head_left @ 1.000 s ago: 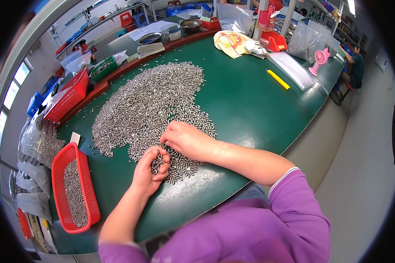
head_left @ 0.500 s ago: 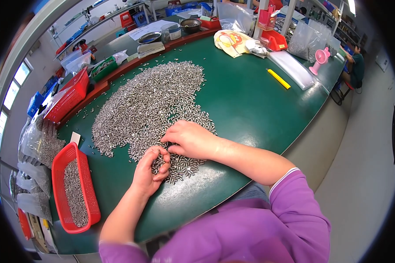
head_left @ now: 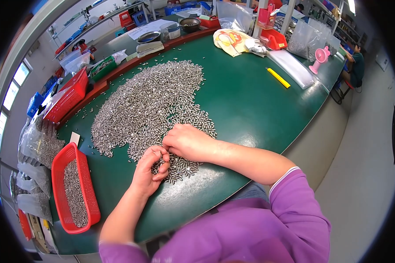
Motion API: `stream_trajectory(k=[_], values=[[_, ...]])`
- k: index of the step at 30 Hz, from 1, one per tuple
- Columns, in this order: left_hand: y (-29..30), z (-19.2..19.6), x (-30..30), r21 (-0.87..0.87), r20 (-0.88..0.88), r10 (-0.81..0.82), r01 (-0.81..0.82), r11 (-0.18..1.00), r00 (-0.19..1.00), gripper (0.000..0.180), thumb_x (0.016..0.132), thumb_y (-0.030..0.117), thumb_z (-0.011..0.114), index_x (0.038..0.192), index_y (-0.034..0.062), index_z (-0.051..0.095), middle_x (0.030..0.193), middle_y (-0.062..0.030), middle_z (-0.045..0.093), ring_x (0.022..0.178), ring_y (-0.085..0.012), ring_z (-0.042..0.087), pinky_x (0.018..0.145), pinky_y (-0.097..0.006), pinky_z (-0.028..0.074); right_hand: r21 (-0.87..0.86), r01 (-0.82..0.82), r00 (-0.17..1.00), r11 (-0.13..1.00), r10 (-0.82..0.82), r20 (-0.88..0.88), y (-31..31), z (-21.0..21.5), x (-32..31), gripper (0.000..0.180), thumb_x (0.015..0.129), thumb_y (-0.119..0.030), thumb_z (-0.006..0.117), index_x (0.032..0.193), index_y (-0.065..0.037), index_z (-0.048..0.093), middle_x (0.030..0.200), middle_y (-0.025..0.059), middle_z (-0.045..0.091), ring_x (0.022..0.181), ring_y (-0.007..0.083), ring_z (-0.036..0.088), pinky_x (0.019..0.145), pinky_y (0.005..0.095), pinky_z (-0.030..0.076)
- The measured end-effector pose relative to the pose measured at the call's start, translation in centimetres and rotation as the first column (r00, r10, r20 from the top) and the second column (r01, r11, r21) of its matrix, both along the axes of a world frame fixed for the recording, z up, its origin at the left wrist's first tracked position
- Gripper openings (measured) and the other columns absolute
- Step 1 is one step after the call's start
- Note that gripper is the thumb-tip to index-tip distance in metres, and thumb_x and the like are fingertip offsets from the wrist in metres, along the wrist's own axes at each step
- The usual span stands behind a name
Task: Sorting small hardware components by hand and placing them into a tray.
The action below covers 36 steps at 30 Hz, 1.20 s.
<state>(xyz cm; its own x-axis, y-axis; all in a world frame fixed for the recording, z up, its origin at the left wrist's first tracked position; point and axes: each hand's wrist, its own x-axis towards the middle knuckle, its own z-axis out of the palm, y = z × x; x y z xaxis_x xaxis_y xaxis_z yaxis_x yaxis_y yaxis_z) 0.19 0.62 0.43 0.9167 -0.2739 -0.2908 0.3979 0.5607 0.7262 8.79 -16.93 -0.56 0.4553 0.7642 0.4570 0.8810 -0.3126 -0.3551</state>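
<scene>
A broad heap of small silvery metal pins (head_left: pixel 145 96) covers the middle of the green table. Over the near part of this heap, my left hand (head_left: pixel 150 170) is curled with its fingers bent round. What lies inside that curl is too small or hidden to make out. My right hand (head_left: pixel 188 142) is just beside it, palm down, its fingertips drawn together close to the left fingertips. Anything pinched between the right fingers is hidden. Left of my left forearm stands a red plastic basket (head_left: pixel 94 210) with more of the same metal pins inside.
A yellow cutter knife (head_left: pixel 278 78) lies on the green table (head_left: pixel 241 96) at the right. Behind it are clear plastic sheets (head_left: pixel 292 70), a pink fan (head_left: pixel 320 59) and a yellow cloth (head_left: pixel 230 42). A red rail (head_left: pixel 171 47) edges the far side. Another person (head_left: pixel 357 65) sits far right.
My right hand's fingers have closed together and moved slightly down, nearer the left fingertips. My left hand has stayed almost still.
</scene>
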Motion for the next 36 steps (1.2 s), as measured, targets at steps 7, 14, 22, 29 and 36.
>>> stream_trajectory(k=[7,14,22,29,36], values=[[0.1,-0.1,0.0,-0.026,0.013,-0.022,0.022,0.999,1.0,0.011,0.091,0.011,0.047,0.101,0.0072,0.049,0.09,-0.0075,0.051,0.06,-0.0097,0.043,0.041,-0.018,0.027,0.257,0.042,0.967,0.966,0.026,-0.254,0.1,1.5,-0.4,0.013,0.084,-0.011,0.062,0.095,-0.005,0.059,0.089,0.0104,0.059,0.084,0.0272,0.061,0.072,0.0346,0.051],[0.1,0.0,-0.1,-0.018,0.022,-0.016,0.017,1.0,1.0,0.011,0.092,0.013,0.048,0.101,0.0075,0.049,0.09,-0.0074,0.051,0.06,-0.0097,0.043,0.041,-0.018,0.027,0.281,0.079,0.88,0.956,0.066,-0.471,0.0,2.0,-0.4,0.016,0.082,-0.008,0.065,0.097,-0.006,0.061,0.093,0.0077,0.061,0.085,0.0222,0.062,0.075,0.0317,0.051],[-0.1,0.0,-0.1,-0.015,0.012,-0.005,0.005,1.0,1.0,0.016,0.095,0.022,0.049,0.105,0.0096,0.047,0.088,-0.0037,0.05,0.061,-0.0086,0.043,0.041,-0.016,0.026,0.427,-0.079,0.924,0.901,0.226,-0.308,0.1,2.9,-0.8,0.031,0.076,-0.006,0.068,0.106,-0.011,0.064,0.098,0.0049,0.062,0.094,0.0216,0.06,0.08,0.0331,0.051],[0.0,0.1,0.0,-0.044,0.053,-0.047,0.05,0.998,0.997,0.018,0.095,0.022,0.051,0.109,0.0115,0.047,0.086,-0.0005,0.049,0.062,-0.0073,0.043,0.041,-0.015,0.026,0.37,-0.176,0.922,0.912,0.284,-0.262,0.0,2.9,-0.8,0.039,0.076,-0.008,0.068,0.114,-0.014,0.062,0.103,0.0046,0.062,0.098,0.0224,0.06,0.084,0.0333,0.05],[0.2,-0.1,0.0,-0.044,-0.011,-0.027,0.026,0.999,1.0,0.012,0.095,0.021,0.05,0.1,0.0108,0.049,0.086,-0.0018,0.051,0.06,-0.0071,0.042,0.04,-0.015,0.026,0.278,-0.187,0.936,0.942,0.257,-0.241,-0.4,3.4,-0.3,0.042,0.078,-0.014,0.068,0.119,-0.014,0.058,0.109,0.007,0.061,0.1,0.0244,0.059,0.086,0.0347,0.049]])
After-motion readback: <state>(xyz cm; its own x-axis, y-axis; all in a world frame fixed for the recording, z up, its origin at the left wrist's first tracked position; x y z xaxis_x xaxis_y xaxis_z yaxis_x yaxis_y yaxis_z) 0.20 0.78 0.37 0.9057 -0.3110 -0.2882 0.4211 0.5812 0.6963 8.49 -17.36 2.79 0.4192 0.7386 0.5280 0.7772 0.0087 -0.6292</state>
